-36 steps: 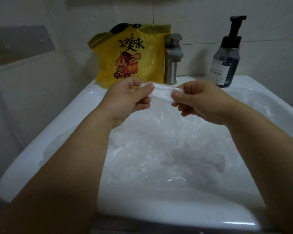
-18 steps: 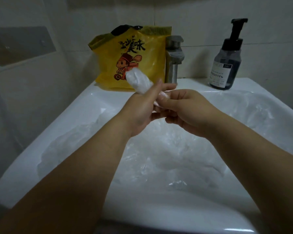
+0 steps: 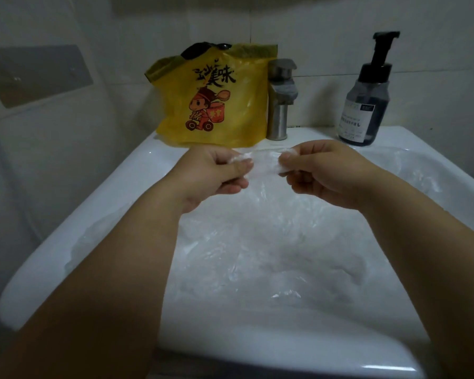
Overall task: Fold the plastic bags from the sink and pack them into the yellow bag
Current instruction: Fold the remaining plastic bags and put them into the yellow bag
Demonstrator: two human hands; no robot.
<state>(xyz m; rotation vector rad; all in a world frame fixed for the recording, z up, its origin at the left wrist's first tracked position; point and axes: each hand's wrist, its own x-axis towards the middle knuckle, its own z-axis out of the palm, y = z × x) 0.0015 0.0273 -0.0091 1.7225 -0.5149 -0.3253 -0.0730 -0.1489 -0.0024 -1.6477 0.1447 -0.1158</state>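
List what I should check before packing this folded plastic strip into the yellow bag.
1. Left hand pinches one end of the clear folded plastic strip: ok.
2. Right hand pinches the other end: ok.
3. Yellow printed plastic bag stands upright beside the steel faucet: ok.
4. Bag's mouth open enough: cannot tell.
5. White ceramic sink emptied of loose clear plastic bags: not ok, more lie inside.

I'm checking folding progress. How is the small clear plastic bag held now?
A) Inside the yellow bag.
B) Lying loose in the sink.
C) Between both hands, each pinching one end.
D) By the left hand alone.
C: the left hand and the right hand each pinch one end of the clear plastic bag, above the sink.
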